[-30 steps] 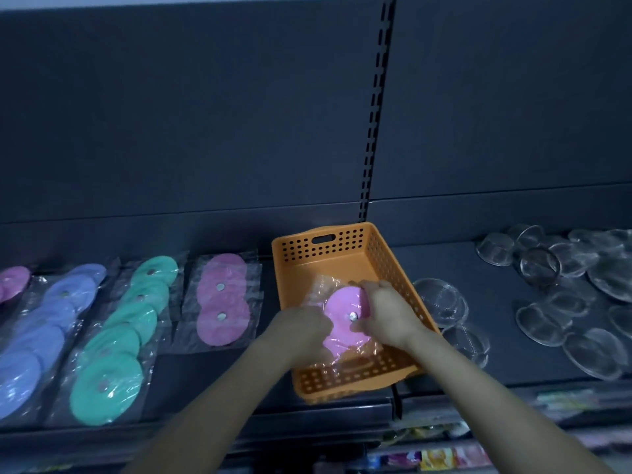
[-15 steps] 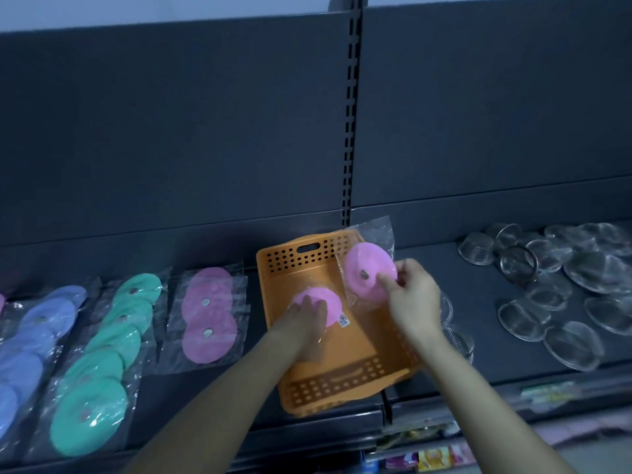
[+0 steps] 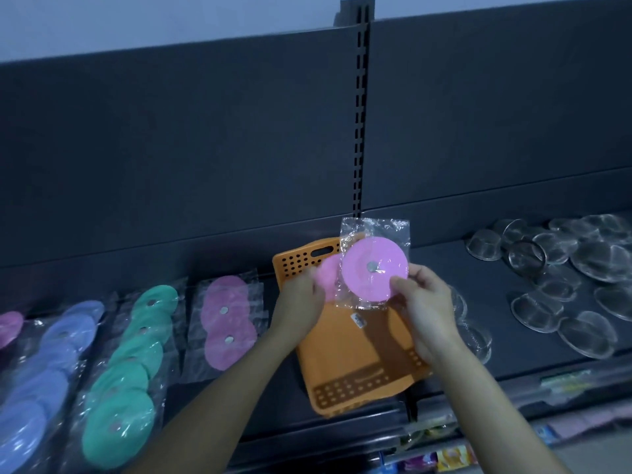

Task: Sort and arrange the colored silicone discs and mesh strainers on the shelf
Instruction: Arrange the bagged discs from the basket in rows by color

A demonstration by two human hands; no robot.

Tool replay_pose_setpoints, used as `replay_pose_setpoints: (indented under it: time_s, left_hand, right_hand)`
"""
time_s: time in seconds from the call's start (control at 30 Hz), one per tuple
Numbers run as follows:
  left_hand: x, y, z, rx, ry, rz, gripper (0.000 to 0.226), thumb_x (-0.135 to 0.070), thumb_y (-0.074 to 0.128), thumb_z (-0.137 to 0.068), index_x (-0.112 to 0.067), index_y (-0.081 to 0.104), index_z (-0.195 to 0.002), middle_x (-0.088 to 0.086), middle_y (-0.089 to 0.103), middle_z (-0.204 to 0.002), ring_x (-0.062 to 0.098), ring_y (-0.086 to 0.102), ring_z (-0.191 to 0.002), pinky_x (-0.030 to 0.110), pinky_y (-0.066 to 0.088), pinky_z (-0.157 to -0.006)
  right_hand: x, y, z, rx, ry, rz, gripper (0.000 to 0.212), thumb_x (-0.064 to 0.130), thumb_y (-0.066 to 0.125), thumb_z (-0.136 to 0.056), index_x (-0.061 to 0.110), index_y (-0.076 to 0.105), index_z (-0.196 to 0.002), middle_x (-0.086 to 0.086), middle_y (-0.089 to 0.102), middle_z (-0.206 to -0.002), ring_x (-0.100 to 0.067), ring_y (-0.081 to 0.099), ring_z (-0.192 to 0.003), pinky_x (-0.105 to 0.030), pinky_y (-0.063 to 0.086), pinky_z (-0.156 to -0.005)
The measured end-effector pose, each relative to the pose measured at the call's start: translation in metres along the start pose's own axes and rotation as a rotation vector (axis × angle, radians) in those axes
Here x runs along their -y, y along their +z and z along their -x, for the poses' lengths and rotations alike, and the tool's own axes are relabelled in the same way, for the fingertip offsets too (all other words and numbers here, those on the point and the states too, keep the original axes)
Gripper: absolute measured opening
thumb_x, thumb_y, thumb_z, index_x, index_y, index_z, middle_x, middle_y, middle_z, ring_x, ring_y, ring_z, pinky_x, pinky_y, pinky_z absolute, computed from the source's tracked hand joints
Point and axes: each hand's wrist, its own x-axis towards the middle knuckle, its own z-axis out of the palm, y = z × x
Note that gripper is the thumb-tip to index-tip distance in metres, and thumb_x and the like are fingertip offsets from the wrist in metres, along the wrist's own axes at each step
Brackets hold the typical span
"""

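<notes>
My right hand (image 3: 422, 302) pinches a pink silicone disc (image 3: 374, 266) in a clear bag, held up above the orange basket (image 3: 355, 357). My left hand (image 3: 301, 299) grips a second bagged pink disc (image 3: 328, 270), blurred and partly hidden behind the first one. On the shelf to the left lie rows of bagged discs: pink (image 3: 227, 323), green (image 3: 133, 350) and blue (image 3: 48, 364). Mesh strainers (image 3: 564, 268) lie scattered on the shelf at the right.
The dark shelf back panel (image 3: 205, 148) rises behind everything, with a slotted upright (image 3: 359, 131) in the middle. More clear-bagged strainers (image 3: 473, 333) sit just right of the basket. Another pink disc (image 3: 8, 328) shows at the far left edge. Packaged goods (image 3: 444, 456) fill the shelf below.
Both hands have lifted out of the basket, each with a bagged pink disc. The right one rose higher and the left one followed up behind it.
</notes>
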Motion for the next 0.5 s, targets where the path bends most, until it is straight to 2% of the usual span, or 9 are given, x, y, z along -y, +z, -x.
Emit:
replay_pose_setpoints:
  time_s: [0.07,0.13,0.17,0.27,0.4,0.5]
  left_hand:
    - [0.006,-0.02,0.003,-0.069,-0.113,0.243,0.015,-0.005,0.046,-0.085,-0.009,0.06,-0.089,0.007,0.064,-0.078,0.019,0.056,-0.066,0.024,0.044,-0.057]
    - [0.02,-0.043,0.015,-0.12,-0.195,0.492,0.017,-0.007,0.05,-0.083,-0.016,0.063,-0.09,0.01,0.066,-0.082,0.02,0.06,-0.069,0.033,0.053,-0.065]
    - [0.029,-0.055,0.023,-0.151,-0.221,0.544,0.018,-0.005,0.05,-0.084,-0.016,0.063,-0.088,0.01,0.064,-0.081,0.02,0.058,-0.068,0.034,0.052,-0.064]
    - [0.065,-0.085,0.047,-0.183,-0.308,0.573,0.023,0.002,0.047,-0.087,-0.015,0.062,-0.085,0.007,0.059,-0.079,0.017,0.053,-0.068,0.033,0.045,-0.059]
    - [0.109,-0.096,0.07,-0.216,-0.49,0.624,0.024,0.005,0.046,-0.087,-0.013,0.059,-0.079,0.01,0.055,-0.069,0.02,0.053,-0.058,0.035,0.049,-0.061]
    - [0.13,-0.092,0.082,-0.201,-0.542,0.642,0.021,0.009,0.044,-0.086,-0.007,0.053,-0.075,0.009,0.052,-0.062,0.016,0.053,-0.048,0.027,0.048,-0.05]
  right_hand:
    - [0.006,0.009,0.008,0.051,-0.045,-0.006,0.022,-0.009,0.053,-0.084,0.009,0.063,-0.091,-0.009,0.06,-0.073,-0.017,0.051,-0.061,-0.022,0.045,-0.055]
    - [0.008,0.019,0.014,0.099,-0.079,0.001,0.024,-0.007,0.053,-0.086,0.014,0.064,-0.089,-0.004,0.062,-0.07,-0.014,0.053,-0.06,-0.023,0.045,-0.057]
    - [0.008,0.024,0.017,0.119,-0.085,0.01,0.025,-0.006,0.053,-0.087,0.016,0.065,-0.089,-0.002,0.063,-0.068,-0.013,0.054,-0.06,-0.024,0.047,-0.059]
    - [0.003,0.042,0.026,0.181,-0.092,0.073,0.025,-0.004,0.053,-0.088,0.016,0.066,-0.093,-0.009,0.06,-0.074,-0.016,0.056,-0.066,-0.029,0.047,-0.061]
    - [-0.013,0.072,0.038,0.276,-0.089,0.143,0.024,-0.004,0.053,-0.088,0.015,0.067,-0.094,-0.014,0.062,-0.077,-0.021,0.056,-0.068,-0.033,0.049,-0.066]
    - [-0.027,0.093,0.048,0.349,-0.083,0.219,0.022,-0.003,0.057,-0.087,0.015,0.068,-0.089,-0.015,0.059,-0.072,-0.022,0.055,-0.067,-0.039,0.05,-0.069]
